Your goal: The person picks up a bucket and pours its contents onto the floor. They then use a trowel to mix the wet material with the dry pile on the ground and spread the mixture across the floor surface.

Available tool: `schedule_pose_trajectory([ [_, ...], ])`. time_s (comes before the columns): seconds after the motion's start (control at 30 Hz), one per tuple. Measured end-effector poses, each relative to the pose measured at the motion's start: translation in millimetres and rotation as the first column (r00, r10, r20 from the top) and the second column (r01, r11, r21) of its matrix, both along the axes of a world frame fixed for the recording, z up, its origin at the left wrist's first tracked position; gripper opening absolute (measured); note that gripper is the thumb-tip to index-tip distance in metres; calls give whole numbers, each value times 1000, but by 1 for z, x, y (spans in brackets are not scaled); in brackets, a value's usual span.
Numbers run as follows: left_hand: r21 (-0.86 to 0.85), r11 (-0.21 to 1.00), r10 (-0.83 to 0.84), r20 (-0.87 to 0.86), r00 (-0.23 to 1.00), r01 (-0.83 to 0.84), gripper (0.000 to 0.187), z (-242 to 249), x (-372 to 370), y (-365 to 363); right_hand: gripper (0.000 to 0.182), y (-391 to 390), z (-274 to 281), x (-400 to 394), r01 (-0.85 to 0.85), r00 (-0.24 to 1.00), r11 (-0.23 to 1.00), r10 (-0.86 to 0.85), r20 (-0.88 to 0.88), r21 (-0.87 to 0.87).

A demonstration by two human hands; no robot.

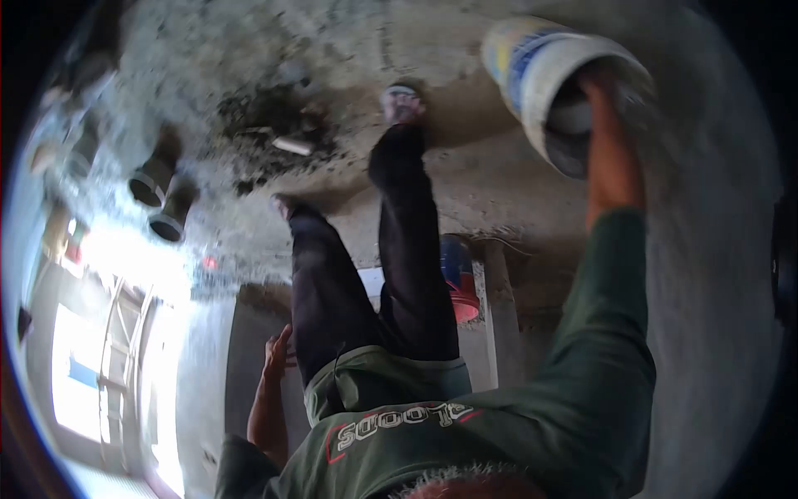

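My right hand (592,81) reaches into the mouth of a whitish bucket (532,75) with blue and yellow markings, tipped on its side at the upper right. Its fingers are hidden or blurred inside the bucket, so what they hold cannot be made out. Low at the left, my left hand (278,349) hangs beside my left thigh, its fingers stretched out and apart, with nothing seen in it.
Dark rubble (274,125) with a pale block (293,146) lies on the concrete floor (332,41) near my feet. Dark round containers (151,183) stand at the left. A blue and red bucket (460,279) is behind my legs. A ladder-like frame (120,358) stands by bright openings.
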State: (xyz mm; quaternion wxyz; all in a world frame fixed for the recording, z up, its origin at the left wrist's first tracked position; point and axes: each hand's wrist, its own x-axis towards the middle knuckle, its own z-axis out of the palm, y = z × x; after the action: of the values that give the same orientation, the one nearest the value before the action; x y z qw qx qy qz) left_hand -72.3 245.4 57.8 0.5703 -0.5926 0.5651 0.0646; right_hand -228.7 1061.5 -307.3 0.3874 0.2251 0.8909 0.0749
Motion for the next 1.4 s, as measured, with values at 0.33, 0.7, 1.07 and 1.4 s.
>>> schedule_pose_trajectory([
  [0.33,163,986,-37,-40,999,43,82,1,-7,49,46,103,-61,147,631,358,273,-933,-40,-726],
  [0.7,250,967,40,-309,950,41,93,-8,35,-30,40,-28,210,205,590,-39,127,-982,-186,-797],
  [1.07,433,889,121,-537,835,150,96,-8,95,-230,44,-320,312,194,209,-30,14,-999,-20,-978],
  [1.4,482,864,347,-365,864,-144,101,38,166,-259,61,-567,211,168,422,396,124,-916,60,-898],
])
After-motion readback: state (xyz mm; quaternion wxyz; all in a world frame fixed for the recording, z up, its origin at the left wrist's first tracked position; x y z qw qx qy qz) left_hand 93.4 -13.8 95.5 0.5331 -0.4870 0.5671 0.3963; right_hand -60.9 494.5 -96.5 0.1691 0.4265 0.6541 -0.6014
